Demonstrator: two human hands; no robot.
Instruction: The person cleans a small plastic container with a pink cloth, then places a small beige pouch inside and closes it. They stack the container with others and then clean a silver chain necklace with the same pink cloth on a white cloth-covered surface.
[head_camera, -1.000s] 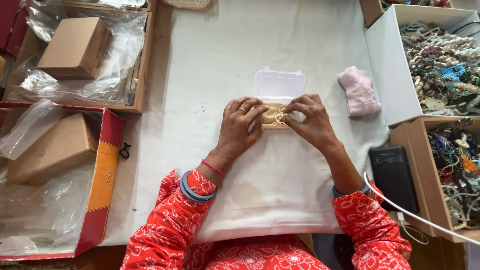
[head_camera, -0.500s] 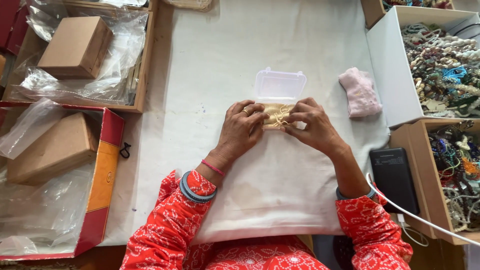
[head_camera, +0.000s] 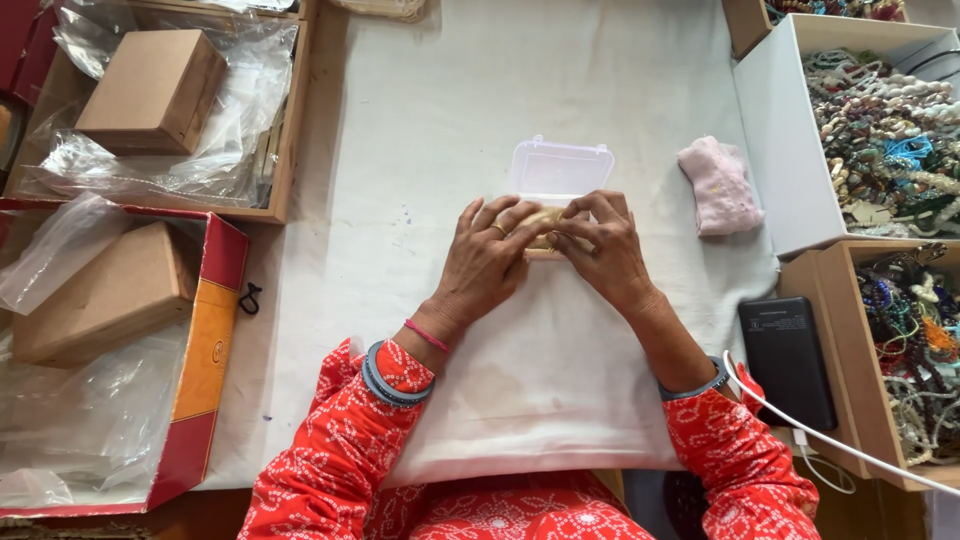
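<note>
Both my left hand (head_camera: 487, 258) and right hand (head_camera: 600, 252) press flat, fingers closed over the gold pouch (head_camera: 545, 217) in the clear box (head_camera: 556, 180) beneath them. Risk: uneven pressure tips the box, pouch cord snags.

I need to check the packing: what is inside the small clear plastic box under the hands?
A beige cloth pouch lies in the clear plastic box, whose lid stands open. The left hand and right hand press on it and cover most of it, so what the pouch holds cannot be seen.
</note>
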